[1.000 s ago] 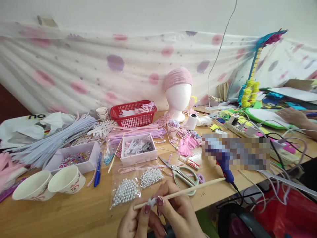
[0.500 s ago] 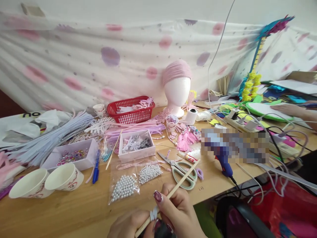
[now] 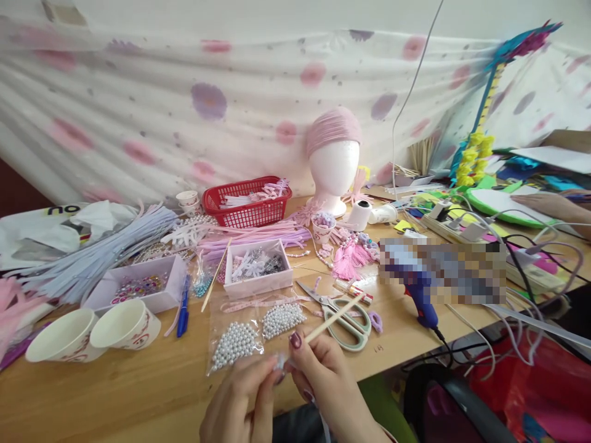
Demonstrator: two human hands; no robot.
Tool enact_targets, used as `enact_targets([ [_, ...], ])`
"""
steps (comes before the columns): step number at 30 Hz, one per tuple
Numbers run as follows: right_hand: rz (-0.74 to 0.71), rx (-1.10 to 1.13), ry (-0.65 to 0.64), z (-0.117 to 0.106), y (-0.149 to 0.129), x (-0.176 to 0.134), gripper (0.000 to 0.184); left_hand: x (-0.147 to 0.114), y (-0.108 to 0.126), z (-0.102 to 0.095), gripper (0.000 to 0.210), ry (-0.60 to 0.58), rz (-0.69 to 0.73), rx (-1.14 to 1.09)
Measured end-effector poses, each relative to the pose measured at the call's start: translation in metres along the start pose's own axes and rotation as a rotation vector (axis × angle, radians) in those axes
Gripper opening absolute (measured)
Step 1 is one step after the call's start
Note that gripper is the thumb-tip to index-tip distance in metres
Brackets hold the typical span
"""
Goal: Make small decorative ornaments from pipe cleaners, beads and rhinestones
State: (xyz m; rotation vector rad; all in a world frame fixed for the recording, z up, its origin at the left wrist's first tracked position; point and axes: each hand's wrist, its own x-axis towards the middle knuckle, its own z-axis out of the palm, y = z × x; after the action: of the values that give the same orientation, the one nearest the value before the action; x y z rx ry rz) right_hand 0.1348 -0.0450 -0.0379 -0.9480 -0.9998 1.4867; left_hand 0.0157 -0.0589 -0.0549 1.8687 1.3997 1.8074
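In the head view, my right hand (image 3: 332, 378) grips a wooden stick (image 3: 335, 320) that slants up to the right. My left hand (image 3: 247, 394) pinches a pale blue coil of pipe cleaner (image 3: 279, 362) at the stick's lower end. A pale tail of the pipe cleaner (image 3: 324, 424) hangs below my right hand. Whether the coil is still around the stick is hidden by my fingers. Just beyond my hands lie a bag of pearl beads (image 3: 235, 347) and grey-handled scissors (image 3: 344, 326), whose handles are partly behind the stick.
Two paper cups (image 3: 124, 326), a blue pen (image 3: 183, 307) and pale pipe cleaners (image 3: 106, 258) lie left. Behind stand a white bead box (image 3: 258, 286), a red basket (image 3: 247, 212) and a foam head (image 3: 335, 169). A blue glue gun (image 3: 425, 301) and cables lie right, near another person's arm (image 3: 549, 209).
My left hand has moved up and its fingers now pinch the coil by the stick's lower end. That end no longer pokes out past my left fingers. The view shifted slightly.
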Motion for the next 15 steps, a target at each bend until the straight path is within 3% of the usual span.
enact_targets([
  [4, -0.251, -0.505, -0.072, -0.004, -0.004, 0.0, 0.031, 0.002, -0.012, 0.009, 0.01, 0.041, -0.181, 0.045],
  [9, -0.396, -1.157, -0.13, -0.015, -0.021, -0.005, 0.02, 0.001, -0.022, 0.01, 0.016, -0.04, -0.204, 0.086],
  [12, -0.476, -1.335, -0.235, -0.02, -0.036, -0.005, 0.017, 0.001, -0.024, 0.005, 0.022, -0.145, -0.214, 0.073],
  [15, -0.567, -1.332, -0.324, -0.024, -0.049, -0.001, 0.026, 0.004, -0.023, -0.002, 0.023, -0.302, -0.224, -0.023],
])
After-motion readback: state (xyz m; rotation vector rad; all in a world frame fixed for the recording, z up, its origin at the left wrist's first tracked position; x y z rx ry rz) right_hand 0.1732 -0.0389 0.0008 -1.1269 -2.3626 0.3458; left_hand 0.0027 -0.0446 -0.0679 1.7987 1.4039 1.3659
